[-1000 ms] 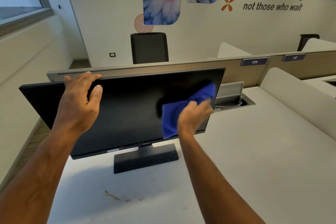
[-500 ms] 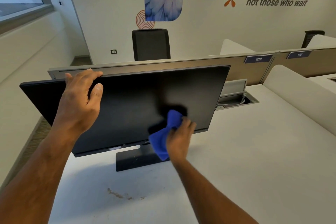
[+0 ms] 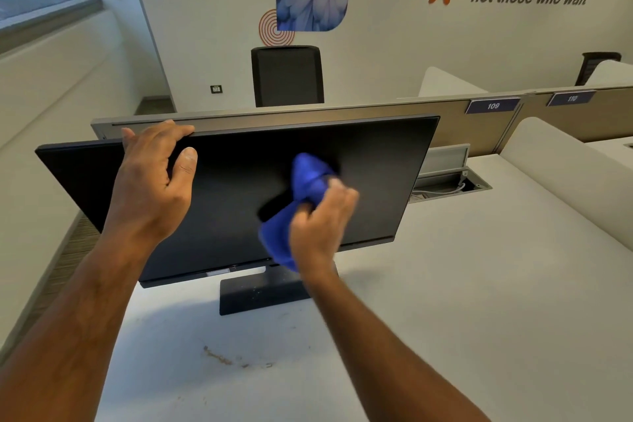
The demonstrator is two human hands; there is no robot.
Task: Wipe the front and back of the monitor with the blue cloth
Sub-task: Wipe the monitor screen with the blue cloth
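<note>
A black monitor stands on a flat black base on the white desk, its dark screen facing me. My left hand grips the top edge near the left end, fingers over the rim and thumb on the screen. My right hand holds the bunched blue cloth and presses it against the middle of the screen. The back of the monitor is hidden.
A grey partition with number plates 109 and 110 runs behind the monitor. An open cable hatch sits in the desk to the right. A black chair stands beyond. A brown smear marks the desk in front.
My right hand swept the cloth from the upper right of the screen down to the lower edge, then back up toward the middle. My left hand kept its grip on the top edge.
</note>
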